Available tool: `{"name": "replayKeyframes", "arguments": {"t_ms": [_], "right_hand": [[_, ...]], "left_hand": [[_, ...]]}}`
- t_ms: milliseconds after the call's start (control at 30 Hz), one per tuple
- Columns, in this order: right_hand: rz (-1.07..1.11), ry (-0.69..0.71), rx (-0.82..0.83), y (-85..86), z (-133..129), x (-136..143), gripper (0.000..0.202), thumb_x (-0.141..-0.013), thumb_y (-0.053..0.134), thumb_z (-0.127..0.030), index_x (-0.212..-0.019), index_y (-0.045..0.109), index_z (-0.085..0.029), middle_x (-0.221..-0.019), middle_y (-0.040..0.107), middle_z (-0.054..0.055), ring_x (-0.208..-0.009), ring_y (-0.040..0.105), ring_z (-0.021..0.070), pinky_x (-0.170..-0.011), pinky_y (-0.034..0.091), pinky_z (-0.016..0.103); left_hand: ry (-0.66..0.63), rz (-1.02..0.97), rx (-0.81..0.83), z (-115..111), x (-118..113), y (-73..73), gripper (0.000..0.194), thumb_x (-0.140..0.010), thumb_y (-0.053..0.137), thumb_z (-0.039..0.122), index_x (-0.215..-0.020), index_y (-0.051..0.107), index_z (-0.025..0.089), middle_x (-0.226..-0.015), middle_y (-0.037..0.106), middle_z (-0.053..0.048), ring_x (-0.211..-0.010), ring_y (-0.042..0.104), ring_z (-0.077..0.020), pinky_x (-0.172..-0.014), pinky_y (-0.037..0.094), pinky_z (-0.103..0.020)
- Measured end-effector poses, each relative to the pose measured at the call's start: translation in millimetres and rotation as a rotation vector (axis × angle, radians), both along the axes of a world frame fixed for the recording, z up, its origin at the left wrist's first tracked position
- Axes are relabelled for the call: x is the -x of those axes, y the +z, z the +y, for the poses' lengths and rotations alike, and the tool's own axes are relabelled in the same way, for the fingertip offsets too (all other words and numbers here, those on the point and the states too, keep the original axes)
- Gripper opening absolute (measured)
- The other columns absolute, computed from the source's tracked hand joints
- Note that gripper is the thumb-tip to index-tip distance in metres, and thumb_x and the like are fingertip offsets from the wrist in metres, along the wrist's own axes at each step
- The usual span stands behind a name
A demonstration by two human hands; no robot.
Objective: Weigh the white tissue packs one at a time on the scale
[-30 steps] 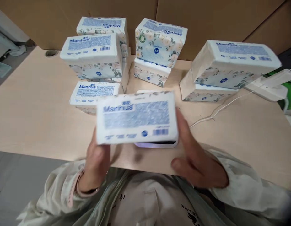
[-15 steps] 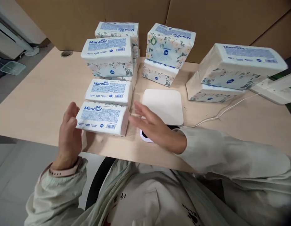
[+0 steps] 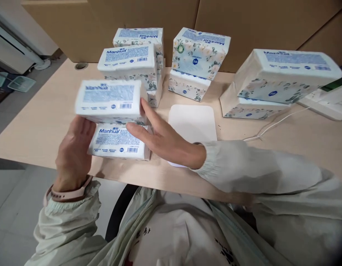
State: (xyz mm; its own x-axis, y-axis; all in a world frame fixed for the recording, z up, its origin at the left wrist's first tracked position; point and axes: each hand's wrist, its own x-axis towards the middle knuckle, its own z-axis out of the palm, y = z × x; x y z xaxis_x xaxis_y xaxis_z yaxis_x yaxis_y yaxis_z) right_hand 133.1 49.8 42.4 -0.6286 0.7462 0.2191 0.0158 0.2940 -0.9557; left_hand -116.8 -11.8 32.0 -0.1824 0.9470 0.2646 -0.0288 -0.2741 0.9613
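A white pack of tissues point(image 3: 108, 98), printed with blue lettering, is held up between my two hands, slightly blurred. My left hand point(image 3: 75, 147) supports its lower left end, the fingertips partly hidden behind it. At the right end, my right hand point(image 3: 165, 136) grips the pack with fingers along the side and the thumb at the lower front edge. Just below, a second tissue pack point(image 3: 118, 142) lies flat near the table's front edge, its back part covered by the raised one. Behind stands a stack of similar packs point(image 3: 128, 61).
A white flat device like a scale point(image 3: 191, 120) lies right of my hands, partly under my right forearm. Two-pack stacks stand at the back middle point(image 3: 200, 55) and at the right point(image 3: 284, 77). A white cable point(image 3: 276, 123) crosses the table point(image 3: 35, 122). Cardboard point(image 3: 132, 13) walls the back.
Both hands, apart and beside the front pack before, have closed on the pack behind it and raised it. My right hand has moved left. The front pack stays put.
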Motion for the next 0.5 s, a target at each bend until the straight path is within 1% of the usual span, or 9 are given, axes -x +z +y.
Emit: {"name": "replayKeyframes", "arguments": {"t_ms": [33, 100, 167, 200, 267, 333, 400, 433, 500], "right_hand": [[-0.026, 0.006, -0.013, 17.6, -6, -9, 0.093, -0.105, 0.055, -0.071, -0.181, 0.013, -0.036, -0.19, 0.021, -0.002, -0.177, 0.023, 0.0344, -0.141, 0.031, 0.066], [-0.08, -0.022, -0.083, 50.6, -19, -30, 0.075, -0.112, 0.038, -0.062, -0.179, 0.011, -0.042, -0.189, 0.018, -0.015, -0.179, 0.013, 0.0261, -0.143, 0.021, 0.06], [-0.121, -0.063, -0.141, 72.0, -34, -56, 0.069, -0.115, 0.042, -0.049, -0.179, 0.015, -0.042, -0.188, 0.018, -0.021, -0.179, 0.008, 0.0191, -0.146, 0.018, 0.045], [-0.11, -0.093, -0.158, 76.1, -41, -70, 0.069, -0.115, 0.046, -0.045, -0.179, 0.019, -0.041, -0.187, 0.02, -0.022, -0.179, 0.008, 0.0181, -0.146, 0.019, 0.041], [-0.062, -0.189, -0.155, 71.5, -54, -98, 0.068, -0.113, 0.054, -0.042, -0.176, 0.027, -0.044, -0.186, 0.027, -0.02, -0.178, 0.017, 0.0222, -0.147, 0.024, 0.045], [-0.018, -0.285, -0.124, 54.6, -64, -123, 0.068, -0.112, 0.058, -0.042, -0.175, 0.032, -0.044, -0.184, 0.035, -0.014, -0.176, 0.026, 0.0287, -0.146, 0.029, 0.054], [-0.019, -0.368, -0.103, 32.4, -69, -143, 0.068, -0.112, 0.058, -0.042, -0.175, 0.035, -0.042, -0.182, 0.041, -0.01, -0.173, 0.034, 0.0312, -0.144, 0.036, 0.056], [-0.031, -0.404, -0.096, 21.1, -70, -150, 0.066, -0.112, 0.058, -0.042, -0.175, 0.036, -0.042, -0.181, 0.044, -0.009, -0.172, 0.038, 0.0311, -0.142, 0.04, 0.055], [-0.041, -0.484, -0.095, 0.2, -68, -161, 0.063, -0.113, 0.057, -0.042, -0.172, 0.039, -0.047, -0.177, 0.05, -0.008, -0.167, 0.046, 0.0302, -0.137, 0.047, 0.054]], "left_hand": [[0.004, 0.044, -0.047, -6, -6, 11.8, 0.063, -0.091, 0.072, 0.067, -0.143, 0.075, 0.031, -0.164, 0.063, 0.012, -0.176, 0.02, -0.0373, -0.151, 0.012, -0.049], [0.02, 0.167, -0.146, -20, -23, 33.8, 0.069, -0.093, 0.069, 0.07, -0.152, 0.071, 0.034, -0.169, 0.056, 0.014, -0.178, 0.012, -0.0361, -0.152, 0.009, -0.047], [0.027, 0.258, -0.214, -34, -47, 47.0, 0.068, -0.1, 0.061, 0.071, -0.16, 0.064, 0.038, -0.171, 0.052, 0.016, -0.178, 0.009, -0.0357, -0.152, 0.01, -0.049], [0.015, 0.273, -0.229, -40, -59, 48.7, 0.067, -0.102, 0.059, 0.07, -0.162, 0.061, 0.04, -0.173, 0.05, 0.017, -0.178, 0.009, -0.0356, -0.152, 0.011, -0.05], [-0.09, 0.288, -0.258, -46, -80, 42.1, 0.073, -0.103, 0.061, 0.066, -0.17, 0.051, 0.039, -0.179, 0.04, 0.016, -0.178, 0.008, -0.0372, -0.151, 0.016, -0.053], [-0.265, 0.35, -0.249, -46, -94, 26.8, 0.087, -0.102, 0.068, 0.059, -0.179, 0.034, 0.034, -0.186, 0.025, 0.012, -0.178, 0.009, -0.038, -0.149, 0.019, -0.055], [-0.396, 0.472, -0.292, -37, -101, 10.8, 0.097, -0.103, 0.07, 0.048, -0.182, 0.019, 0.028, -0.188, 0.016, 0.006, -0.177, 0.014, -0.0365, -0.148, 0.022, -0.054], [-0.43, 0.544, -0.344, -32, -103, 4.7, 0.099, -0.103, 0.07, 0.044, -0.183, 0.015, 0.025, -0.189, 0.014, 0.002, -0.176, 0.018, -0.0353, -0.147, 0.024, -0.052], [-0.436, 0.686, -0.468, -20, -104, -2.1, 0.098, -0.102, 0.07, 0.038, -0.182, 0.016, 0.019, -0.188, 0.016, -0.002, -0.175, 0.026, -0.0326, -0.145, 0.029, -0.047]]}}
